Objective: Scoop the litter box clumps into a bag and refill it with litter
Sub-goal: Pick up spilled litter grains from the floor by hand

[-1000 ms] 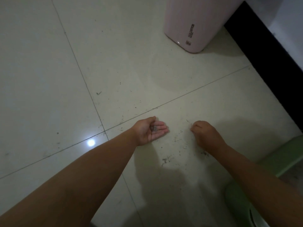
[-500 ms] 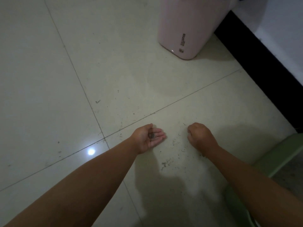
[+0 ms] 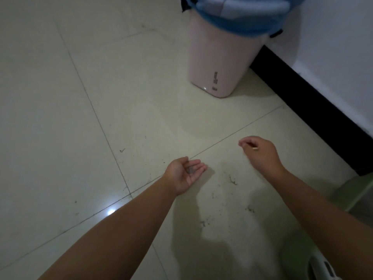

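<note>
Bin (image 3: 220, 57) against wall (image 3: 333, 37), litter grains (image 3: 190, 170) in left hand (image 3: 184, 173), right hand (image 3: 260, 153) beside it

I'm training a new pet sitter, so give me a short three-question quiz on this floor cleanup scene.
1. True or false: the left hand lies palm up, cupping a small pile of grey litter grains.
2. What lines the rim of the pink plastic bin? A) blue plastic bag B) white cloth C) nothing
3. Fill in: loose dark crumbs are scattered on the pale ____ floor between the hands.

Key: 1 true; 2 A, the blue plastic bag; 3 tiled. The right hand pinches a small bit I can't identify.
</note>
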The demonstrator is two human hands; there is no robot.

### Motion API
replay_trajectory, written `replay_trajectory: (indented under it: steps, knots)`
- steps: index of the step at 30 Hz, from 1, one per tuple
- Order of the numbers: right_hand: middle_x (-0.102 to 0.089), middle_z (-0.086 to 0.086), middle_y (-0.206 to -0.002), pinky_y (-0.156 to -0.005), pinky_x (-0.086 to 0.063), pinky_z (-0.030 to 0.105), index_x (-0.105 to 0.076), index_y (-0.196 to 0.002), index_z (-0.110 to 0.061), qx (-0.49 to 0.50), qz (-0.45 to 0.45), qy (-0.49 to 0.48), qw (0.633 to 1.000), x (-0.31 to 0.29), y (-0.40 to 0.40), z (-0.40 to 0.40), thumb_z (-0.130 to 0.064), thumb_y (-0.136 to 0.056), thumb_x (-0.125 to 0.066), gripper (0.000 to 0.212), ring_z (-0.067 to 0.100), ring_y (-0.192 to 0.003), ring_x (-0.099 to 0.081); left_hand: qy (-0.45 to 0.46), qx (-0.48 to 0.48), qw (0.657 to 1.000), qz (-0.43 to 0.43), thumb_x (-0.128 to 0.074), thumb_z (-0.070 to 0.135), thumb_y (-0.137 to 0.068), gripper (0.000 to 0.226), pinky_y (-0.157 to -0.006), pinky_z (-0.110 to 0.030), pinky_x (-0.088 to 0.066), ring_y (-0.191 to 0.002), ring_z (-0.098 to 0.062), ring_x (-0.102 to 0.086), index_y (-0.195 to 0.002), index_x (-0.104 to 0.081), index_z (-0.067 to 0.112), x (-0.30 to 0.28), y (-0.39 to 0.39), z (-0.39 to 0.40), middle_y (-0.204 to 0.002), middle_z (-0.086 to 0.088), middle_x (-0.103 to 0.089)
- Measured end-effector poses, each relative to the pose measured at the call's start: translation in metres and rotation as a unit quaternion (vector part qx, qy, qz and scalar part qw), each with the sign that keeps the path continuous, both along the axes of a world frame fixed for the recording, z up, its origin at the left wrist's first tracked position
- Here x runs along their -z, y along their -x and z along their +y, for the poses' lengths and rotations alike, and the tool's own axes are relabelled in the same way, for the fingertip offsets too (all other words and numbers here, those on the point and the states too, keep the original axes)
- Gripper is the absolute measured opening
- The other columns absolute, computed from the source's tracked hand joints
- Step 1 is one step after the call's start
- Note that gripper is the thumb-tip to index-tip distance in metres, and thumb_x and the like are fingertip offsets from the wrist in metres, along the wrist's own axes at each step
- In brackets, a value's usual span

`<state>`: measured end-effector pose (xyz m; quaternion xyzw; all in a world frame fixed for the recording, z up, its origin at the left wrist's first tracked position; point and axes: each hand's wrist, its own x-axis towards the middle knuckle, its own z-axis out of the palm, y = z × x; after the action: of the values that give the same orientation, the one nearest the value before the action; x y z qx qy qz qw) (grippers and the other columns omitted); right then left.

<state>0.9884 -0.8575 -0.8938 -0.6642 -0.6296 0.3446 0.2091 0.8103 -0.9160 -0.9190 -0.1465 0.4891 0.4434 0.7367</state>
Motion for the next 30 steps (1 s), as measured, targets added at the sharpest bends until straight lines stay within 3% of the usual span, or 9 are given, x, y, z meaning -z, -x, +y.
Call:
replay_trajectory:
  steps: [2,8,11,14,17,22,26,28,30]
  knots:
    - [-0.064,0.018,-0.113,-0.077,-0.04,0.009,-0.065,-0.106,0.003,-0.02,-0.044,-0.089,0.995,-0.021,0.0,0.022,-0.003,-0.089,-0.05,0.024,0.027,-0.102,-0.059,-0.037,-0.037,0.999,-0.008,-0.028,0.015,-0.102,0.041,-0.097,-0.035,-0.041,-0.13,-0.039,-0.04,-0.079,-0.051,-0.011,-0.021,-0.001,0.019,-0.079,-0.023,-0.057]
    - [-0.053,0.027,-0.128,-0.105,-0.034,0.042,-0.057,-0.119,0.009,-0.072,-0.132,-0.3,0.942,-0.086,0.022,0.091,-0.011,-0.081,-0.042,0.044,0.041,-0.121,-0.048,-0.182,-0.069,0.981,0.007,-0.026,0.016,-0.102,0.041,-0.101,-0.037,-0.037,-0.129,-0.037,-0.042,-0.08,-0.049,-0.011,-0.121,-0.006,0.099,-0.136,-0.027,-0.044]
    - [-0.045,0.03,-0.134,-0.106,-0.032,0.051,-0.052,-0.123,0.01,-0.082,-0.142,-0.375,0.913,-0.116,0.035,0.124,-0.012,-0.087,-0.041,0.044,0.046,-0.128,-0.04,-0.24,-0.062,0.969,0.026,-0.027,0.016,-0.102,0.039,-0.1,-0.035,-0.041,-0.126,-0.036,-0.046,-0.091,-0.052,-0.012,-0.175,-0.009,0.135,-0.135,-0.026,-0.046]
    - [-0.034,0.021,-0.147,-0.115,-0.016,0.044,-0.043,-0.134,0.002,-0.094,-0.166,-0.324,0.927,-0.149,0.041,0.157,-0.018,-0.096,-0.037,0.043,0.034,-0.139,-0.025,-0.284,-0.039,0.956,0.063,-0.03,0.017,-0.102,0.039,-0.091,-0.033,-0.045,-0.123,-0.034,-0.049,-0.108,-0.053,-0.013,-0.221,-0.013,0.168,-0.132,-0.025,-0.049]
    - [-0.055,0.02,-0.122,-0.108,-0.025,0.042,-0.055,-0.115,0.002,-0.116,-0.217,-0.266,0.932,-0.15,0.039,0.166,-0.031,-0.094,-0.025,0.048,0.03,-0.121,-0.044,-0.296,-0.036,0.948,0.109,-0.03,0.018,-0.102,0.042,-0.098,-0.033,-0.043,-0.125,-0.035,-0.047,-0.123,-0.046,-0.015,-0.247,-0.017,0.199,-0.134,-0.026,-0.047]
    - [-0.055,0.022,-0.125,-0.109,-0.027,0.052,-0.053,-0.122,0.005,-0.11,-0.213,-0.281,0.929,-0.129,0.039,0.168,-0.036,-0.085,-0.018,0.066,0.037,-0.128,-0.043,-0.294,-0.029,0.928,0.227,-0.034,0.017,-0.101,0.034,-0.101,-0.033,-0.044,-0.091,-0.027,-0.054,-0.088,-0.053,-0.008,-0.254,-0.019,0.249,-0.085,-0.018,-0.052]
    - [-0.07,0.019,-0.098,-0.083,-0.045,0.058,-0.067,-0.098,0.005,-0.087,-0.211,-0.321,0.919,-0.127,0.041,0.174,-0.025,-0.08,-0.035,0.048,0.04,-0.099,-0.066,-0.315,-0.096,0.91,0.254,-0.036,0.012,-0.1,0.034,-0.099,-0.029,-0.045,-0.083,-0.022,-0.052,-0.115,-0.051,-0.014,-0.255,-0.02,0.273,-0.092,-0.017,-0.054]
    - [-0.071,0.016,-0.095,-0.081,-0.047,0.055,-0.069,-0.095,0.002,-0.088,-0.221,-0.317,0.918,-0.126,0.042,0.173,-0.024,-0.079,-0.037,0.045,0.036,-0.096,-0.068,-0.348,-0.032,0.877,0.331,-0.032,0.013,-0.101,0.034,-0.09,-0.023,-0.045,-0.089,-0.022,-0.052,-0.111,-0.051,-0.014,-0.25,-0.019,0.284,-0.1,-0.017,-0.054]
    - [-0.072,0.013,-0.094,-0.079,-0.049,0.053,-0.069,-0.094,0.0,-0.092,-0.234,-0.328,0.911,-0.126,0.042,0.175,-0.025,-0.078,-0.037,0.044,0.033,-0.095,-0.069,-0.334,0.156,0.765,0.528,-0.03,0.02,-0.102,0.038,-0.089,-0.025,-0.04,-0.102,-0.022,-0.051,-0.118,-0.051,-0.007,-0.24,-0.015,0.291,-0.118,-0.019,-0.055]
